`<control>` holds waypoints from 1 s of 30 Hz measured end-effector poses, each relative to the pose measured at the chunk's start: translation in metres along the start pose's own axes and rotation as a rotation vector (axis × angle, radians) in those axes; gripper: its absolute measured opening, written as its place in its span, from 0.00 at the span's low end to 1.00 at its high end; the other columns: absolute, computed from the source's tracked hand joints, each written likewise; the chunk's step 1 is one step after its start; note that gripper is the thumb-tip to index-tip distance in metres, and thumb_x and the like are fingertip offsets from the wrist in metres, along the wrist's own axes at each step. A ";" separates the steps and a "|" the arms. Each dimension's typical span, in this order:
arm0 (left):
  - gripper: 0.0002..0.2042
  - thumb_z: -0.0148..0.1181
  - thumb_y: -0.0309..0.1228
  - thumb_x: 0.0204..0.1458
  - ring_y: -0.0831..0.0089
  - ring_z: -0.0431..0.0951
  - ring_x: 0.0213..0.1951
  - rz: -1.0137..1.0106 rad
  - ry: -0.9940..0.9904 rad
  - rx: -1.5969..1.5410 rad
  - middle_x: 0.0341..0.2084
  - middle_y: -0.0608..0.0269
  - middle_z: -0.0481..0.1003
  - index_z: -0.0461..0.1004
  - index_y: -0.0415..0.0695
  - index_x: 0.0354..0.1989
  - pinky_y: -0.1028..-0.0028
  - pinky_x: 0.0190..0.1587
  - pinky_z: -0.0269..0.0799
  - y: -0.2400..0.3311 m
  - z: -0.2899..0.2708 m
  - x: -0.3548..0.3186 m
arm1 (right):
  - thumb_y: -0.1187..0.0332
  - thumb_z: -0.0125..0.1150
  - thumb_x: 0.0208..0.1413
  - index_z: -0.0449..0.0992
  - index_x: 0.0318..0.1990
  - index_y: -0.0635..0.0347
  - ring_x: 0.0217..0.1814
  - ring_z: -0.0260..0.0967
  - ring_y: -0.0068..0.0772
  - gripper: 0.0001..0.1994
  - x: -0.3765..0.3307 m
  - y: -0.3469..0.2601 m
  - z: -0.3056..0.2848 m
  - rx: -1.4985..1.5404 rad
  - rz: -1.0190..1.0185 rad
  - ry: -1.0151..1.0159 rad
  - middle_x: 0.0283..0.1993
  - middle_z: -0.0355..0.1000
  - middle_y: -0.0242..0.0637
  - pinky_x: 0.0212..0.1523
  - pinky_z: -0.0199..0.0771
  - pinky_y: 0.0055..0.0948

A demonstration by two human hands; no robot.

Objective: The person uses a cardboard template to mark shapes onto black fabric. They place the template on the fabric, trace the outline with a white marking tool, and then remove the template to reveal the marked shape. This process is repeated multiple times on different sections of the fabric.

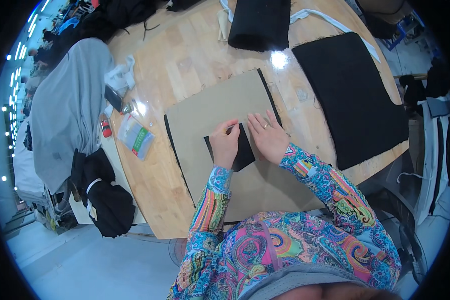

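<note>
A beige panel (205, 115) lies in front of me on the wooden table, with black, frayed cloth edges showing along its sides. On its middle rests a small black cloth piece (242, 152), partly hidden by my hands. My left hand (225, 144) is over the left part of this piece, thumb and fingers pinched together at its upper edge. Whether something small sits in that pinch is hidden. Flat on the panel, just right of the black piece, my right hand (268, 138) has its fingers stretched out and a ring on one finger.
A large black cloth panel (352, 100) lies at right, and folded black cloth (260, 25) at the far side with a white strip. On the left are a plastic packet (136, 136), a phone (113, 98), a red object (105, 125) and a grey cloth-covered heap (72, 110).
</note>
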State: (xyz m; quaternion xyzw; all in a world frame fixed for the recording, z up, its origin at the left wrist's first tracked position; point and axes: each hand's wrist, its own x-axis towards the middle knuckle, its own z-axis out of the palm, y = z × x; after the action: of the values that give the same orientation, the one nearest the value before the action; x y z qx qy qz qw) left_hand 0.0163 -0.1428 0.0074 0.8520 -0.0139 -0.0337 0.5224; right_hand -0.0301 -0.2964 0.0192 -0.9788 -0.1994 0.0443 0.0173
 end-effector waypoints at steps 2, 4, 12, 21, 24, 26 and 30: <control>0.08 0.59 0.27 0.50 0.73 0.78 0.28 -0.106 -0.003 0.002 0.27 0.55 0.79 0.78 0.37 0.35 0.75 0.33 0.72 0.006 0.002 -0.001 | 0.65 0.55 0.49 0.62 0.60 0.68 0.70 0.52 0.40 0.30 0.000 -0.001 0.001 -0.004 0.013 0.003 0.67 0.56 0.47 0.71 0.34 0.51; 0.08 0.60 0.28 0.50 0.73 0.78 0.28 -0.110 0.004 0.048 0.27 0.55 0.79 0.78 0.37 0.34 0.76 0.33 0.72 0.008 0.003 -0.001 | 0.60 0.67 0.39 0.62 0.60 0.67 0.70 0.52 0.38 0.39 0.000 -0.002 -0.001 -0.021 0.026 -0.001 0.67 0.56 0.45 0.71 0.36 0.49; 0.08 0.61 0.28 0.49 0.74 0.79 0.28 0.171 0.117 0.241 0.26 0.56 0.79 0.78 0.37 0.35 0.76 0.34 0.72 -0.008 0.012 -0.002 | 0.68 0.46 0.56 0.64 0.59 0.68 0.69 0.54 0.41 0.23 0.001 -0.002 0.005 -0.010 0.020 0.041 0.66 0.57 0.47 0.71 0.34 0.53; 0.05 0.61 0.25 0.51 0.85 0.69 0.24 -0.183 0.251 -0.146 0.22 0.71 0.73 0.77 0.36 0.33 0.83 0.26 0.64 -0.020 -0.036 -0.012 | 0.63 0.58 0.49 0.61 0.61 0.68 0.71 0.49 0.40 0.32 -0.001 0.001 -0.005 -0.025 0.010 -0.114 0.68 0.54 0.47 0.71 0.31 0.53; 0.06 0.61 0.25 0.51 0.84 0.70 0.24 -0.175 0.320 -0.075 0.22 0.69 0.74 0.76 0.35 0.34 0.82 0.26 0.64 -0.039 -0.066 -0.012 | 0.60 0.70 0.38 0.58 0.63 0.68 0.73 0.46 0.40 0.42 0.002 0.000 -0.012 0.019 -0.002 -0.190 0.69 0.51 0.48 0.71 0.28 0.54; 0.06 0.61 0.26 0.50 0.83 0.73 0.25 -0.180 0.334 -0.078 0.22 0.66 0.76 0.77 0.36 0.34 0.80 0.28 0.67 -0.044 -0.069 -0.012 | 0.58 0.76 0.30 0.56 0.63 0.69 0.73 0.44 0.40 0.50 0.003 0.001 -0.009 0.066 0.007 -0.203 0.70 0.49 0.48 0.71 0.28 0.54; 0.07 0.62 0.28 0.50 0.81 0.75 0.26 -0.183 0.344 -0.068 0.21 0.64 0.78 0.78 0.36 0.33 0.79 0.31 0.70 -0.047 -0.063 -0.012 | 0.58 0.75 0.31 0.57 0.63 0.69 0.73 0.45 0.40 0.49 0.003 0.005 -0.007 0.075 0.000 -0.193 0.70 0.49 0.48 0.71 0.29 0.55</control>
State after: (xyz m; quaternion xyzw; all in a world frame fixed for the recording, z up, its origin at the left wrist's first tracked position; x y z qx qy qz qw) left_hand 0.0087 -0.0647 -0.0055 0.8247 0.1541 0.0645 0.5403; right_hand -0.0246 -0.2994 0.0257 -0.9686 -0.1984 0.1456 0.0346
